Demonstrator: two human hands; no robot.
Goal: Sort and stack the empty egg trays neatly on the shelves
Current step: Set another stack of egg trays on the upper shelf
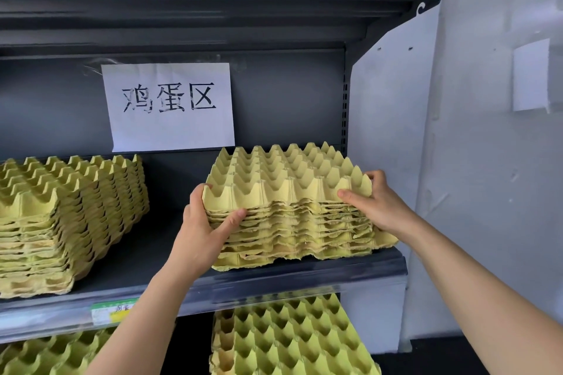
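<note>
A stack of several yellow-green pulp egg trays (289,207) rests on the dark grey shelf (152,262), at its right end. My left hand (207,231) grips the stack's front-left corner, thumb pressed against the tray edges. My right hand (374,207) holds the front-right corner, fingers across the top trays. A taller stack of the same trays (67,216) stands on the shelf's left side, cut off by the frame edge.
More tray stacks lie on the lower shelf, one on the right (289,341) and one on the left (54,353). A white paper sign (170,106) hangs on the back panel. An upper shelf (213,9) overhangs. A white wall (472,161) borders the right.
</note>
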